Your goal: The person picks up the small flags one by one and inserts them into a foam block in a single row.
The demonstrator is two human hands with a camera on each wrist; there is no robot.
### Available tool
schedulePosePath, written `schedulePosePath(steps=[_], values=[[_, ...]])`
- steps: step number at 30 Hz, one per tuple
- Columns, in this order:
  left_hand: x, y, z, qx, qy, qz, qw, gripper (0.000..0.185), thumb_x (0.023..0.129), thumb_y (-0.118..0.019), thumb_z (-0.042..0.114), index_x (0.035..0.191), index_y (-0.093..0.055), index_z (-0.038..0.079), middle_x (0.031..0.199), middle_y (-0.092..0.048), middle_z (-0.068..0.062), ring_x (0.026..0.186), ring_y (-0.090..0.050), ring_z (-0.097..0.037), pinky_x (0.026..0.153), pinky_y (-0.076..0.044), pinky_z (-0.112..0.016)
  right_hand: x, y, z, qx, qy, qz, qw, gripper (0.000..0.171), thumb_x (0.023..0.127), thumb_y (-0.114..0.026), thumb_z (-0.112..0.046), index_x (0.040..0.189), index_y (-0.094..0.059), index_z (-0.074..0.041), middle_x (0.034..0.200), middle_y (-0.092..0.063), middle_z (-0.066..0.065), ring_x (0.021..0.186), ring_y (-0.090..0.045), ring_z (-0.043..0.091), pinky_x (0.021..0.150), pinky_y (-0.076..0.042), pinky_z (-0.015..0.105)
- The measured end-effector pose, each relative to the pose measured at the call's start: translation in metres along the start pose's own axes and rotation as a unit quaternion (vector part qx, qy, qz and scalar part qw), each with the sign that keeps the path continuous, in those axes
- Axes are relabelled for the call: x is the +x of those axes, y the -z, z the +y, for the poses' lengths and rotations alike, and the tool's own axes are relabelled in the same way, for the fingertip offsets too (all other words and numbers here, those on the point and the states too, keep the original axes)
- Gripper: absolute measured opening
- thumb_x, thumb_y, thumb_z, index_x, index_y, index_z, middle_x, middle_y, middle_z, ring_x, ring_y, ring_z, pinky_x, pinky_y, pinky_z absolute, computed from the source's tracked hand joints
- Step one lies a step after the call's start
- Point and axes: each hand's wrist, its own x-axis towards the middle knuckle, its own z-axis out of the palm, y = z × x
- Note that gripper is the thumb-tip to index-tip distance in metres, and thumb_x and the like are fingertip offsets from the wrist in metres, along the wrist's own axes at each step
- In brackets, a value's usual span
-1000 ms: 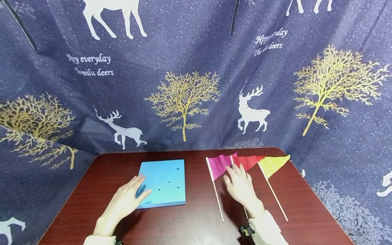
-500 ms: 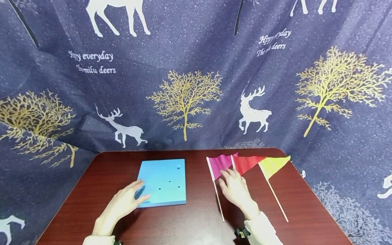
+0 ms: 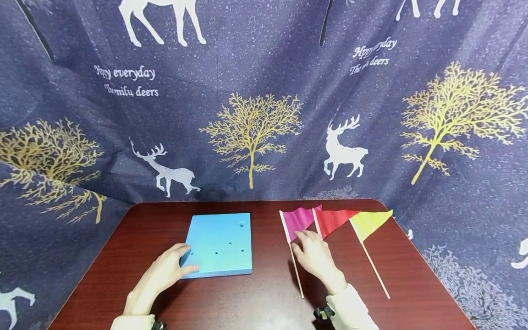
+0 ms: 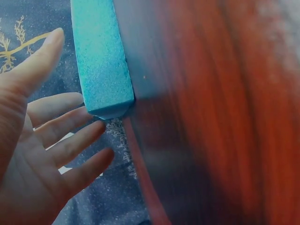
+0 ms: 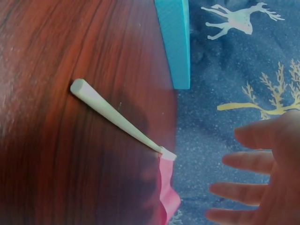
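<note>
A light blue board [image 3: 222,233] with several small holes lies on the table. My left hand [image 3: 165,270] is at its front left corner, fingers spread and relaxed; in the left wrist view the fingers reach beside the board's end [image 4: 105,79], and contact is hard to judge. To the right lie three triangular flags on thin sticks: purple [image 3: 297,222], red [image 3: 335,222] and yellow [image 3: 373,222]. Over the red flag's stick, close to the purple flag, hovers my right hand [image 3: 316,257], its fingers loose with nothing in them. It hides most of that stick.
The dark red-brown wooden table [image 3: 231,302] has rounded far corners. Behind it hangs a navy cloth [image 3: 264,68] printed with white deer and golden trees.
My right hand has drawn back toward me and left, from the red flag toward the purple one. The left hand has slid slightly toward me along the board's left edge.
</note>
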Motion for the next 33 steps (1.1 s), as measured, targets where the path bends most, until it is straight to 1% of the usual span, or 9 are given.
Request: schedulePosePath(steps=[4, 9, 11, 18, 23, 25, 29, 33], values=[[0.002, 0.001, -0.001, -0.001, -0.002, -0.012, 0.9999, 0.072, 0.076, -0.082, 0.041, 0.125, -0.061, -0.007, 0.127, -0.055, -0.022, 0.115, -0.055, -0.039, 0.091, -0.045, -0.054, 0.002, -0.004, 0.001, 0.0, -0.007, -0.014, 1.0, 0.033, 0.086, -0.07, -0.021, 0.115, -0.069, -0.005, 0.111, -0.067, 0.015, 0.103, -0.061, 0.037, 0.08, -0.05, 0.055], [0.005, 0.002, -0.003, -0.013, 0.01, -0.042, 0.999, 0.073, 0.077, -0.082, 0.039, 0.125, -0.059, -0.01, 0.128, -0.052, -0.023, 0.117, -0.053, -0.04, 0.091, -0.045, -0.054, 0.002, -0.005, 0.0, 0.007, -0.015, -0.027, 0.999, 0.029, 0.086, -0.069, -0.02, 0.111, -0.07, -0.006, 0.102, -0.068, 0.012, 0.094, -0.064, 0.037, 0.079, -0.05, 0.053], [0.006, 0.002, -0.004, -0.02, 0.014, -0.051, 0.9984, 0.072, 0.078, -0.082, 0.039, 0.125, -0.059, -0.01, 0.13, -0.051, -0.022, 0.118, -0.052, -0.04, 0.091, -0.046, -0.053, 0.002, -0.006, -0.001, 0.007, -0.019, -0.031, 0.999, 0.029, 0.086, -0.068, -0.02, 0.111, -0.07, -0.006, 0.102, -0.068, 0.012, 0.093, -0.064, 0.037, 0.079, -0.05, 0.053], [0.012, 0.006, -0.006, -0.03, 0.002, -0.067, 0.9973, 0.07, 0.077, -0.083, 0.038, 0.123, -0.061, -0.009, 0.128, -0.051, -0.02, 0.116, -0.054, -0.039, 0.087, -0.048, -0.05, 0.004, -0.007, 0.001, 0.013, -0.027, -0.038, 0.999, 0.029, 0.086, -0.068, -0.02, 0.112, -0.069, -0.006, 0.1, -0.068, 0.012, 0.093, -0.064, 0.035, 0.078, -0.05, 0.052], [0.014, 0.01, -0.006, -0.026, -0.01, -0.074, 0.9969, 0.068, 0.075, -0.085, 0.037, 0.119, -0.062, -0.009, 0.123, -0.053, -0.018, 0.111, -0.056, -0.036, 0.086, -0.049, -0.047, 0.006, -0.008, 0.002, 0.031, -0.046, -0.06, 0.997, 0.032, 0.086, -0.07, -0.02, 0.113, -0.069, -0.005, 0.1, -0.068, 0.012, 0.096, -0.065, 0.033, 0.08, -0.051, 0.051], [0.014, 0.01, -0.006, -0.024, -0.006, -0.074, 0.9969, 0.067, 0.074, -0.085, 0.035, 0.119, -0.063, -0.008, 0.122, -0.054, -0.017, 0.11, -0.057, -0.034, 0.086, -0.049, -0.047, 0.007, -0.008, 0.002, 0.038, -0.057, -0.071, 0.995, 0.031, 0.085, -0.071, -0.021, 0.112, -0.069, -0.005, 0.101, -0.069, 0.012, 0.097, -0.065, 0.032, 0.079, -0.051, 0.051], [0.012, 0.009, -0.007, -0.027, 0.004, -0.077, 0.9966, 0.065, 0.074, -0.086, 0.032, 0.12, -0.063, -0.007, 0.119, -0.055, -0.014, 0.108, -0.057, -0.032, 0.084, -0.049, -0.045, 0.01, -0.008, 0.002, 0.053, -0.084, -0.088, 0.991, 0.026, 0.085, -0.072, -0.022, 0.106, -0.071, -0.007, 0.098, -0.071, 0.008, 0.096, -0.066, 0.032, 0.076, -0.052, 0.051], [0.014, 0.008, -0.006, -0.032, 0.004, -0.083, 0.996, 0.067, 0.074, -0.085, 0.033, 0.12, -0.062, -0.009, 0.118, -0.054, -0.014, 0.106, -0.057, -0.032, 0.083, -0.049, -0.045, 0.012, -0.009, 0.002, 0.052, -0.099, -0.095, 0.989, 0.017, 0.083, -0.072, -0.019, 0.095, -0.074, -0.008, 0.09, -0.072, 0.006, 0.088, -0.068, 0.032, 0.073, -0.052, 0.048]])
